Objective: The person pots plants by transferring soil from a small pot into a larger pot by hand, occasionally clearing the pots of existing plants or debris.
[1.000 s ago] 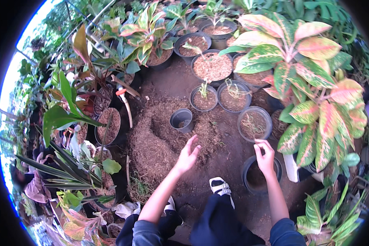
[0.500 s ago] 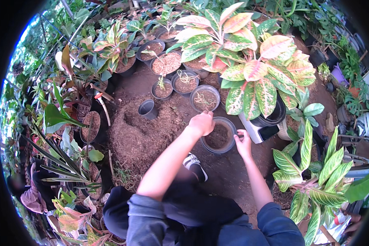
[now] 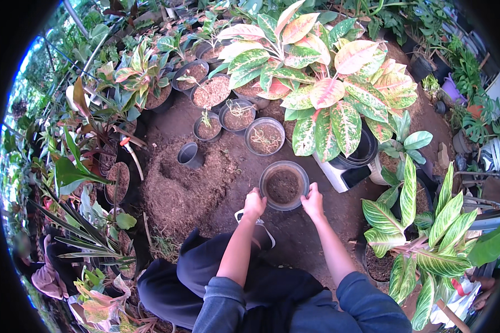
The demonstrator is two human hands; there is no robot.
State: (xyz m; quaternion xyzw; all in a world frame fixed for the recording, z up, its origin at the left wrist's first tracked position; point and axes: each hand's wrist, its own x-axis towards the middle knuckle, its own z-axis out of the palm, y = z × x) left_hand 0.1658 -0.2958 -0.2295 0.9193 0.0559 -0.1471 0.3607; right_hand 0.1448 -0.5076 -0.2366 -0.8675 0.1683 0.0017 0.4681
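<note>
Pot (image 3: 284, 168) held between left hand (image 3: 255, 204) and right hand (image 3: 314, 201), dark soil (image 3: 283, 187) inside.
Both hands grip its rim low on either side, near a smaller pot of thin stems (image 3: 265, 152); any writing on its wall is too small to read.

Held pot (image 3: 300, 176) grey-black; soil (image 3: 283, 187) brown; leaves (image 3: 347, 123) pink-green, speckled.

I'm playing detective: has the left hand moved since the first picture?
Yes: the left hand moved right, away from the small black pot on the soil heap.
</note>
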